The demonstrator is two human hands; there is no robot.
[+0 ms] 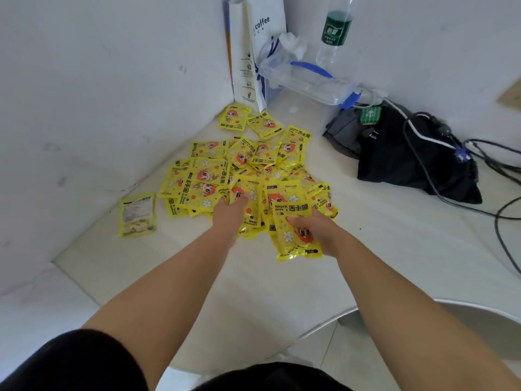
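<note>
A heap of several yellow hand-warmer packets (214, 176) lies on the white table (253, 283) in the corner. My left hand (229, 210) reaches into the near edge of the heap, its fingers under or among the packets, so I cannot tell its grip. My right hand (320, 231) grips one yellow packet (293, 232) at the heap's near right side, thumb on its face. One packet (137, 214) lies apart to the left, back side up. Two more packets (251, 121) sit at the far end near the bag.
A white paper coffee bag (253, 49) stands in the corner against the wall. Beside it are a clear plastic box with blue clips (310, 80) and a green-labelled bottle (335, 29). A black bag (408, 156) with cables (490, 165) lies at the right.
</note>
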